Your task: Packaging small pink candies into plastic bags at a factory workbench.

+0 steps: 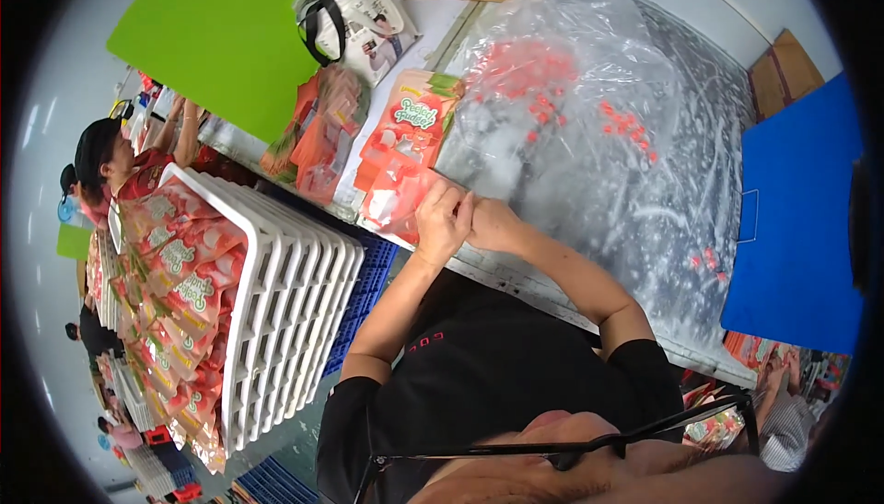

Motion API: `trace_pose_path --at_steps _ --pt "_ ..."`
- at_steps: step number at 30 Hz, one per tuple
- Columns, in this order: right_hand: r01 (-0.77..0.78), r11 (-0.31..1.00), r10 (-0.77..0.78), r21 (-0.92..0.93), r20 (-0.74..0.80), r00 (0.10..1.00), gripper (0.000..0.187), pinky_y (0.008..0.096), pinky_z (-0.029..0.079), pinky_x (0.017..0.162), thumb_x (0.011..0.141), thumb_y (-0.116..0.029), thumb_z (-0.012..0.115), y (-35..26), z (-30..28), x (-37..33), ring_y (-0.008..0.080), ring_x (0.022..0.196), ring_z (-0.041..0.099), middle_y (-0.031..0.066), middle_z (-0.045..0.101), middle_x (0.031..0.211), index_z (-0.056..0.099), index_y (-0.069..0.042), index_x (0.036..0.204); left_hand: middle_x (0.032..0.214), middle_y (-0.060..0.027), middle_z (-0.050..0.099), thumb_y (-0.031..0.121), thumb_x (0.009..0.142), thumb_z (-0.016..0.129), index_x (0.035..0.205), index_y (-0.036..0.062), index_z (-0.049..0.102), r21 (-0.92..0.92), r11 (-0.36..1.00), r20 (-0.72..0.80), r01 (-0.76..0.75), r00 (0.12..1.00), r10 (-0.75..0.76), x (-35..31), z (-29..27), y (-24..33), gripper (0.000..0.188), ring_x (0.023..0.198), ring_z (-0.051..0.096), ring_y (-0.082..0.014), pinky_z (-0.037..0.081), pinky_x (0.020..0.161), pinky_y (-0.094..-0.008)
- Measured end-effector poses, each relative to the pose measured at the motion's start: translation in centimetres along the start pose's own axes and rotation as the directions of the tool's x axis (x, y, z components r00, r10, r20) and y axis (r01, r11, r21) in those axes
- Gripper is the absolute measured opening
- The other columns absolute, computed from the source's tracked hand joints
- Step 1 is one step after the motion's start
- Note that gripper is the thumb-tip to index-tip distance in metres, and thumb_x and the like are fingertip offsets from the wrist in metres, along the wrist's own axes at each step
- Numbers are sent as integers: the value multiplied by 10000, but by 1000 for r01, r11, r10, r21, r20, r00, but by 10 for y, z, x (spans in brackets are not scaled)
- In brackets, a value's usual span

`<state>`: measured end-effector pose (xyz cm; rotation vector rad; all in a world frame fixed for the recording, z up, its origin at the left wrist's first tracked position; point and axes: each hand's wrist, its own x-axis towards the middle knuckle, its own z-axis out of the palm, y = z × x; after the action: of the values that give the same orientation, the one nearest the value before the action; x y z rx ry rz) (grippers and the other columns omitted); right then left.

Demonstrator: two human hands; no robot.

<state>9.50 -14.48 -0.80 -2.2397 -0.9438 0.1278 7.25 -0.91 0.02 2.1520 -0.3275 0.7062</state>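
My left hand (444, 220) and my right hand (494, 225) meet at the near edge of the bench, fingers closed and pressed together. A red and pink printed plastic pouch (391, 202) lies at my left hand, whose fingers pinch its right edge. What my right fingers hold, if anything, is hidden behind the hands. Just beyond lies a stack of similar pouches (412, 127) with green top edges. To the right, clear plastic sheeting (589, 191) covers the work surface, with small red pieces (539, 104) scattered under or on it.
White stacked crates (299, 320) stand at my left, the top one full of filled pouches (184, 274). More pouches in clear wrap (327, 127) and a white tote bag (364, 25) lie beyond. A green board (221, 25) and a blue board (792, 219) flank the bench. Other people work nearby.
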Motion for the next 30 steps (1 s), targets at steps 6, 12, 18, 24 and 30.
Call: trace_pose_path --at_steps 6,12,18,24,30 --pt "-19 996 8 91 116 993 288 525 401 1016 840 -252 619 23 -26 -14 381 1106 592 211 667 1086 670 -46 1034 1357 -225 510 277 645 880 1483 65 384 -109 983 622 148 782 -49 43 -27 24 996 1260 504 -382 415 1048 -437" --pt "312 946 -312 94 -6 950 247 510 385 1021 842 -276 642 7 -62 -27 373 1047 602 192 664 956 671 -35 889 1529 -189 346 133 610 816 1553 56 241 -145 816 946 560 321 -52 68 -41 16 1108 1403 371 -300 310 1152 -397" --pt "-33 992 86 125 -450 889 461 501 376 1032 829 -443 713 99 -69 -1 317 1228 514 173 582 1266 672 -34 1038 1429 -116 447 30 657 649 1518 29 316 -321 715 780 621 601 -172 29 -32 -21 924 1361 380 -206 273 1145 -337" --pt "-459 737 4 -496 -676 737 514 568 337 1075 839 -524 679 198 -56 30 392 1302 444 144 551 1362 679 -121 1158 1413 -78 452 9 664 648 1520 33 322 -343 656 736 672 626 -257 -3 -46 -1 916 1359 376 -196 286 1135 -336" --pt "-437 832 329 -342 -330 885 573 549 253 1141 909 -493 607 195 -37 -17 328 1404 380 87 468 1498 544 -208 1401 1448 -61 429 -51 665 624 1531 42 307 -461 476 749 749 616 -243 -15 -60 5 927 1409 316 -183 280 1149 -334"
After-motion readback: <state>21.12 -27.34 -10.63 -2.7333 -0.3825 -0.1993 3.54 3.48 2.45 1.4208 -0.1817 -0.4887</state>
